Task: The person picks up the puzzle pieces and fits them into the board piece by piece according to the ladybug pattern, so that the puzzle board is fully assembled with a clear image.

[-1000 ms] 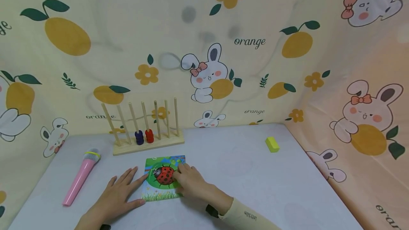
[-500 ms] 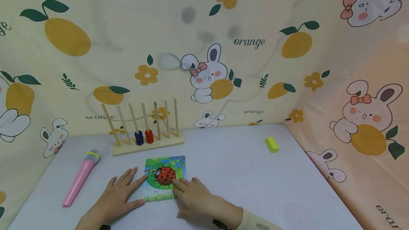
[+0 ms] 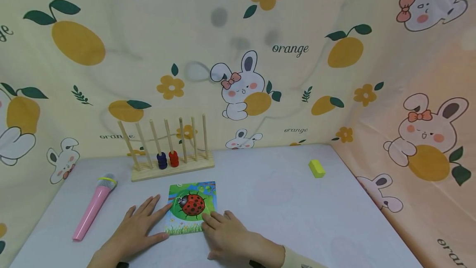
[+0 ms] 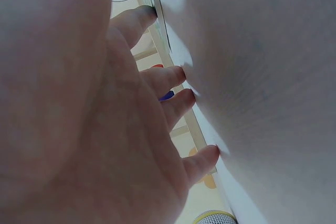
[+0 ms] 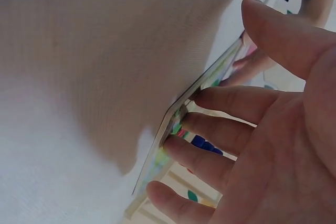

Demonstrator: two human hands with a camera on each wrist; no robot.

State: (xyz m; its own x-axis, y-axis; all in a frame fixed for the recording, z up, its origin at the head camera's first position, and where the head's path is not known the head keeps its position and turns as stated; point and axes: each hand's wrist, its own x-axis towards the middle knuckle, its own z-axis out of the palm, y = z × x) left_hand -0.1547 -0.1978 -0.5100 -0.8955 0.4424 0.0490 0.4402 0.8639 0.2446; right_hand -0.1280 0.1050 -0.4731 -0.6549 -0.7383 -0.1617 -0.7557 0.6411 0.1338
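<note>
A square picture board (image 3: 191, 205) with a red ladybug on a green leaf lies flat on the white table. My left hand (image 3: 140, 224) rests with spread fingers along its left side, index fingertip at the edge and thumb near the lower left corner. Fairly straight fingers of my right hand (image 3: 227, 231) lie on the board's lower right part, covering that corner. In the right wrist view, several fingertips (image 5: 173, 142) touch the board's top near its edge (image 5: 167, 118), and the thumb stands apart from it. Neither hand grips anything.
Behind the board stands a wooden peg rack (image 3: 174, 172) with dark blue beads (image 3: 162, 160) and red beads (image 3: 173, 159) on two pegs. A pink toy microphone (image 3: 93, 210) lies at the left, a yellow-green block (image 3: 317, 168) at the back right. A printed curtain (image 3: 297, 82) rises behind the table.
The right hand has slid from the board's right edge, where its fingers were bent, down to the lower right corner and flattened out. Left hand and board stay in place.
</note>
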